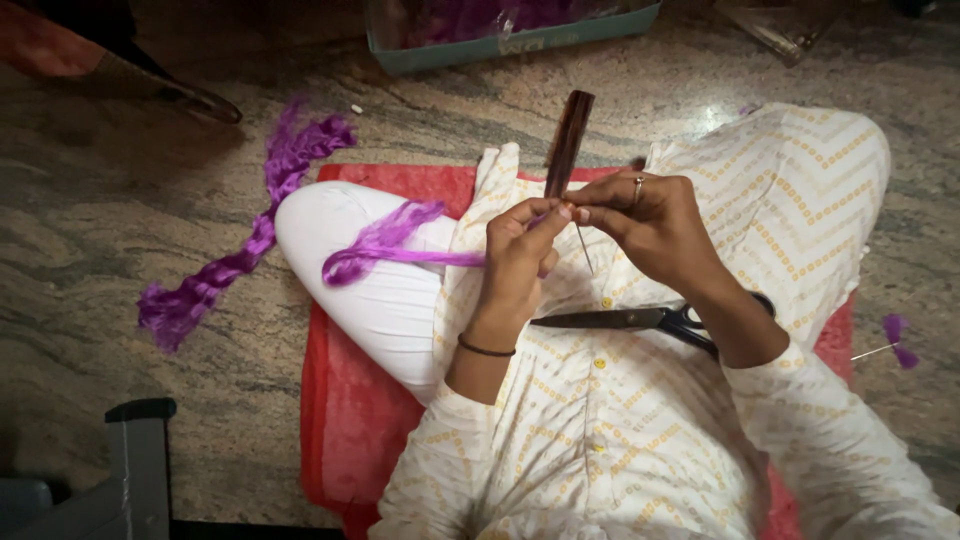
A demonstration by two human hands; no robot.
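Note:
My left hand (518, 262) pinches the end of a bundle of purple thread (385, 248), which trails left across my white-trousered knee. My right hand (650, 222), a ring on one finger, meets it fingertip to fingertip and holds a thin wire or needle (583, 250) that points down. A dark brown comb (567, 143) stands up between the two hands; which hand grips it I cannot tell. Black scissors (625, 319) lie on my lap under my right wrist.
I sit on a red cloth (350, 410) on a stone floor. A long purple thread hank (240, 240) lies on the floor at left. A teal box (500, 45) stands at the top, a small purple tassel (895, 335) at right, a dark frame (130, 470) bottom left.

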